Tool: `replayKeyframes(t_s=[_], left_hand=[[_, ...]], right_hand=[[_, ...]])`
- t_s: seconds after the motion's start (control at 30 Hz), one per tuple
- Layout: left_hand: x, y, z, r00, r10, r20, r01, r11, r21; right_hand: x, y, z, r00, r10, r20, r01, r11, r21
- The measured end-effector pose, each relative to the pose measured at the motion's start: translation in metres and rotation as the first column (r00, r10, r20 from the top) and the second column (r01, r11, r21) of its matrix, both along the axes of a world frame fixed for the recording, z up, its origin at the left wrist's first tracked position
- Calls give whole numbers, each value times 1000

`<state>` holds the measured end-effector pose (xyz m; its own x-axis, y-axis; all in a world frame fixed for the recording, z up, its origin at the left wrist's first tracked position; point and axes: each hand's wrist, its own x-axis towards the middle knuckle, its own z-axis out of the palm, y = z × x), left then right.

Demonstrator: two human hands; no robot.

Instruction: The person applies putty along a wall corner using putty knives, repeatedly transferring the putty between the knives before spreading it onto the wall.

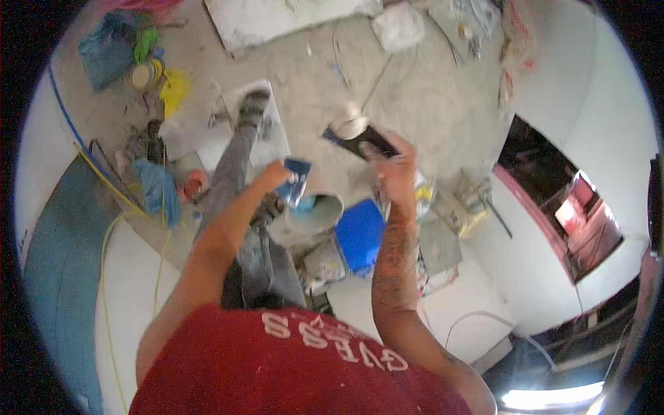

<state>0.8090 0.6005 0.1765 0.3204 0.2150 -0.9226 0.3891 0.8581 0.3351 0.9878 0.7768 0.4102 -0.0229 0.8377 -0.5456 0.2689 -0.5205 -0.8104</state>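
My left hand (275,173) grips a small dark-blue flat blade (296,182), held a little above a pale bucket (315,218) with something light blue inside. Farther right and higher in the picture, my right hand (395,166) holds a wide dark flat blade (366,146), blurred, with a lump of off-white paste (349,119) on its upper part. The two blades are apart. Right of the bucket lies a bright blue object (360,238). My fingers on both tools are partly blurred.
My leg rests over a pale board (270,124). Bags and cans (142,76) lie at upper left, hoses (121,200) run down the left, a white slab (277,14) is at the top. A curved white wall (588,83) with a dark opening stands at right.
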Motion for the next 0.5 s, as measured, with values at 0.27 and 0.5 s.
replayKeyframes(t_s=[0.27, 0.5], left_hand=[[35, -27, 226, 951, -227, 209, -116, 364, 924], [105, -169, 415, 684, 441, 582, -441, 884, -152]], right_hand=[[75, -249, 151, 890, -309, 334, 224, 936, 270], [85, -449, 260, 898, -91, 431, -141, 867, 478]])
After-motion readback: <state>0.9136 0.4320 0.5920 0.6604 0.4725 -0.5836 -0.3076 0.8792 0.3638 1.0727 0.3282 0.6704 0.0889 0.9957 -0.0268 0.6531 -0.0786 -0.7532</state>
